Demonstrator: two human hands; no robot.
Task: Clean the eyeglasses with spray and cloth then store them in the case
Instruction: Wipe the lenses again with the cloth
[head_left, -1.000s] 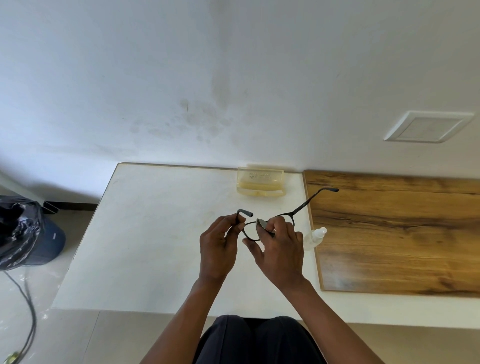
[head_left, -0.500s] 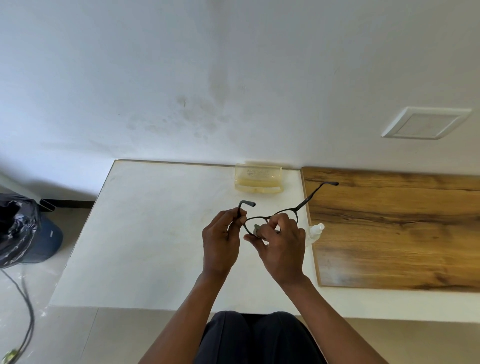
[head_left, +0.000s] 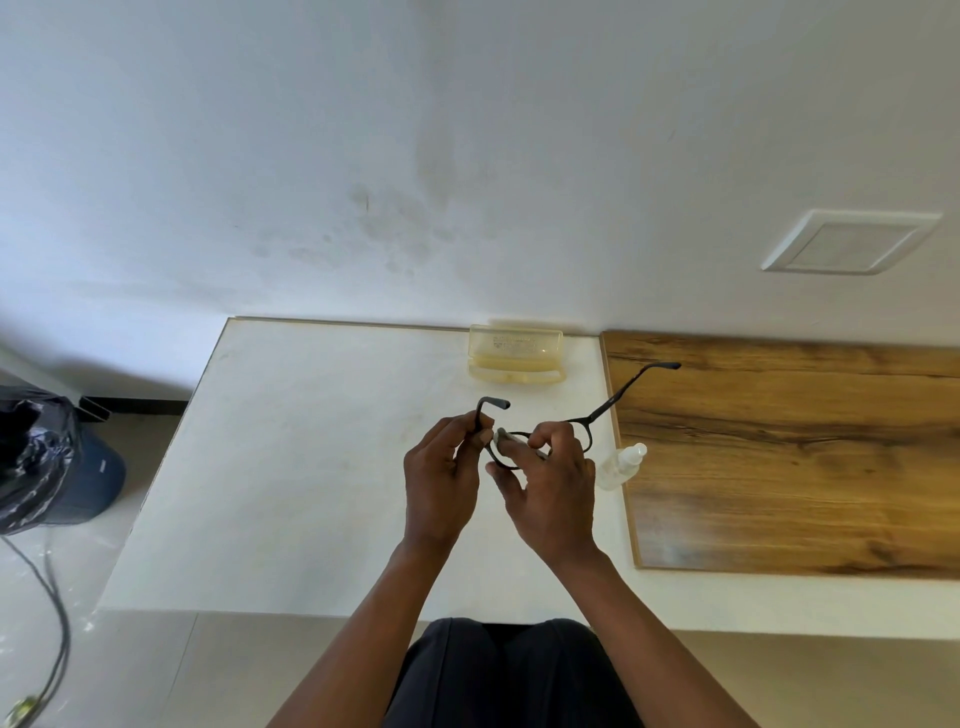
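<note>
Head camera looks down at both hands held above the white counter, with the eyeglasses between them. Left hand pinches the frame at its left hinge, fingers curled and clamped on it, and that temple arm sticks up and hooks over just above the knuckles. Right hand has its fingers curled onto the left lens, pressing a small grey cloth against it; only a scrap of the cloth shows past the fingertips. The other temple arm reaches out to the right, over the edge of the wooden board.

Compared with half a second ago, the grip on the frame is the same, but the right thumb has spread away from the lens and more of the grey cloth shows on the near side of the rim. Over the last second the whole pair has tilted slightly, the long temple arm lying a touch flatter.

An open yellowish case sits at the back of the counter against the wall. A clear spray bottle lies just right of the right hand, at the board's edge.
</note>
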